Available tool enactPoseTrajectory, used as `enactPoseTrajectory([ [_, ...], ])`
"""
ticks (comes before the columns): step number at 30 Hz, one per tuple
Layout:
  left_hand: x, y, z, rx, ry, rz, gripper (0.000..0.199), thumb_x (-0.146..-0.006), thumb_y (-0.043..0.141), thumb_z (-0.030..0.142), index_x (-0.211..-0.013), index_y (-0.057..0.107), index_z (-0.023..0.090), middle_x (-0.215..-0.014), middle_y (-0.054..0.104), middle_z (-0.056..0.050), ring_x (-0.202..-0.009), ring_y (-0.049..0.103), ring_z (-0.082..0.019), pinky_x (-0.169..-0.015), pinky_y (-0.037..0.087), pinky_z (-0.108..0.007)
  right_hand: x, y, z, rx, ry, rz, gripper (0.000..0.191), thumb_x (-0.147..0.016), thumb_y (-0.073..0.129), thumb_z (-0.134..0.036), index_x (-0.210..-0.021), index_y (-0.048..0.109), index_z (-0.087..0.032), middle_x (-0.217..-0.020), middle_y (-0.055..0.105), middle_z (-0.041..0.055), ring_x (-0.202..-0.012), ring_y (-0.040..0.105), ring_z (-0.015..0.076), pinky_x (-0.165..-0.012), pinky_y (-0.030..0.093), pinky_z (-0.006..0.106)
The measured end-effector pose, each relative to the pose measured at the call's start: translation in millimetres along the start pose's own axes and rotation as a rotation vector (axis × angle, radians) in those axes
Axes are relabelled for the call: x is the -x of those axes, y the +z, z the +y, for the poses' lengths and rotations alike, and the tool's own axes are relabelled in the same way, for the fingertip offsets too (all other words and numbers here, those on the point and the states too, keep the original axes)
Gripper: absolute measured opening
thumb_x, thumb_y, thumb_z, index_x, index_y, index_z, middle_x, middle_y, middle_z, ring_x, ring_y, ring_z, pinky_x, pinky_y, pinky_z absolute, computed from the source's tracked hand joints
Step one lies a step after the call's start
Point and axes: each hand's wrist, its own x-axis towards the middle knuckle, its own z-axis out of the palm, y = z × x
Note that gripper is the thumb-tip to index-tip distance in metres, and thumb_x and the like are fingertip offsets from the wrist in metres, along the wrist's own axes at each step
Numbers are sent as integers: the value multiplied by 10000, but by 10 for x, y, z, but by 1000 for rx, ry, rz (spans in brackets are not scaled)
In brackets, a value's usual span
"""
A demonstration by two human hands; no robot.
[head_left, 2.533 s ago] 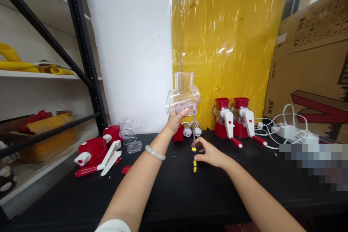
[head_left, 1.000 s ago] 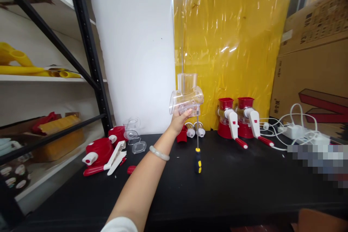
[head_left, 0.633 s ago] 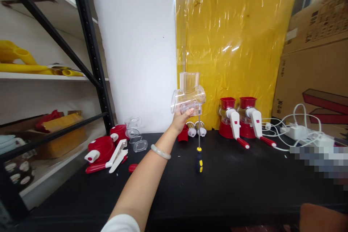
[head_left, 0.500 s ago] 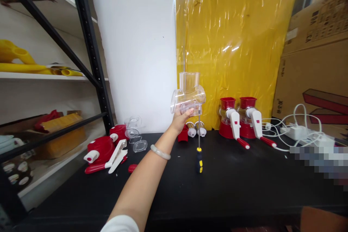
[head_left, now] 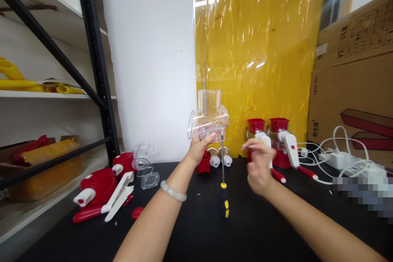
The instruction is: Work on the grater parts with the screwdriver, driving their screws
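My left hand (head_left: 200, 147) grips the underside of a clear plastic housing (head_left: 208, 116) and holds it up above the black table. A screwdriver (head_left: 225, 200) with a black and yellow handle hangs upright below the housing, its shaft tip at the housing's lower right edge. To the right of the screwdriver, my right hand (head_left: 260, 166) is raised, touching neither it nor the housing. Its fingers are bent and blurred, and whether anything is between them cannot be made out.
Two red and white crank graters (head_left: 281, 149) stand at the back right, near white cables (head_left: 337, 155). Metal drums (head_left: 226, 157) and a red part (head_left: 204, 163) lie behind the screwdriver. Red parts (head_left: 100, 184) and clear pieces (head_left: 150, 180) are on the left, beside a shelf rack.
My right hand has come into view from the right. The housing, my left hand and the screwdriver appear slightly lower as the camera view has shifted.
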Motion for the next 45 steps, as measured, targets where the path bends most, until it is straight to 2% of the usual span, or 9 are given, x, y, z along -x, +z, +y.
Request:
enactPoseTrajectory([
  [6,8,1,-23,7,-23,-4,521,-644,849,366,-1039,555,197,-1065,725,-64,-966,711,-231,-889,556,-429,240,86,255,-354,414,-737,744,-826,695,-537,-1420,384,-215,-1251,579,142,-1214,565,281,-965,495,463],
  [10,19,32,-39,1,-10,1,476,-672,829,372,-1025,552,213,-1085,716,-48,-978,708,-226,-886,556,-425,287,82,201,-482,603,-978,820,-701,830,-508,-1388,516,-190,-1170,694,116,-1116,663,264,-1005,489,463],
  [14,18,40,-25,-26,18,-20,465,-676,827,373,-1020,558,213,-1096,715,-51,-980,706,-229,-900,550,-442,353,165,168,-482,670,-967,632,-650,852,-540,-1130,694,-160,-1016,747,82,-969,713,244,-972,519,449],
  [18,22,42,-9,-48,23,-38,455,-683,824,352,-1034,571,212,-1101,721,-55,-1002,701,-237,-929,541,-455,381,202,180,-375,655,-870,548,-531,927,-476,-905,647,-190,-918,711,30,-878,683,217,-870,549,408],
  [24,30,66,12,-43,16,-24,523,-643,849,379,-1056,580,202,-1123,721,-76,-996,706,-250,-900,563,-444,350,176,118,-586,621,-868,687,-668,876,-360,-1241,524,-218,-1132,671,77,-1104,642,225,-981,486,424],
  [28,31,72,32,-52,10,-11,535,-626,864,373,-1052,591,197,-1111,728,-80,-1007,703,-258,-933,550,-452,369,218,123,-525,682,-789,673,-558,935,-370,-1102,576,-204,-910,636,4,-886,660,193,-898,516,405],
  [34,34,69,41,-64,23,-27,508,-638,853,360,-1038,585,197,-1093,727,-67,-1007,701,-251,-967,528,-461,338,188,80,-561,579,-786,733,-646,892,-378,-1259,517,-234,-1100,650,59,-1102,632,228,-1009,469,443],
  [41,41,75,44,-73,21,-24,517,-639,844,369,-1037,563,197,-1088,724,-60,-991,705,-248,-940,540,-459,347,194,109,-493,609,-737,779,-564,939,-366,-1235,572,-217,-1121,625,65,-1094,618,243,-993,476,456],
  [45,35,74,40,-83,30,-21,500,-644,841,369,-1028,571,196,-1083,722,-56,-989,704,-230,-953,536,-437,340,190,89,-627,602,-809,696,-707,859,-382,-1298,529,-222,-1130,665,83,-1132,628,240,-1039,435,480],
])
